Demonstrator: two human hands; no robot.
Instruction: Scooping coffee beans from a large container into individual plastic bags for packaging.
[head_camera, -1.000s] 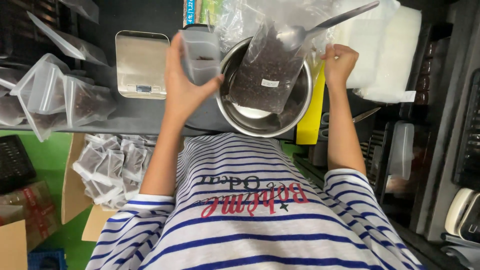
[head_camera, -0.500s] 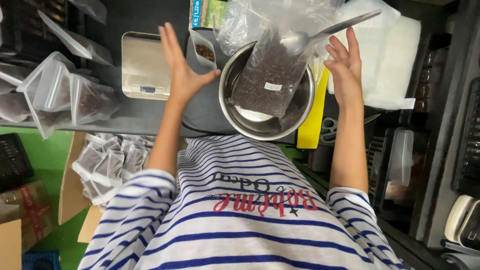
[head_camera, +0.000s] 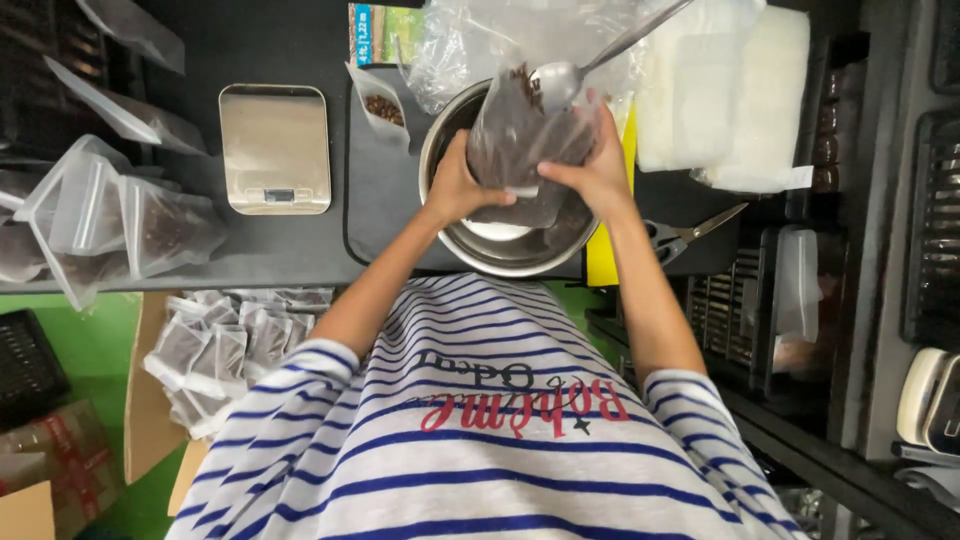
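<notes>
Both my hands grip a clear plastic bag full of dark brown bits, holding it upright over a round metal bowl. My left hand clasps its left side and my right hand its right side. A metal spoon rests at the bag's open top, its handle pointing up and to the right. A small clear pouch with a little dark filling stands to the left of the bowl, apart from my hands.
A flat steel kitchen scale lies left of the pouch. Filled clear bags are piled at the far left. A cardboard box of small packets sits below the counter edge. Scissors and a stack of white bags are on the right.
My left hand let go of the small pouch, which now stands beside the bowl. Both hands, spread open half a second ago, have closed on the big bag in the bowl.
</notes>
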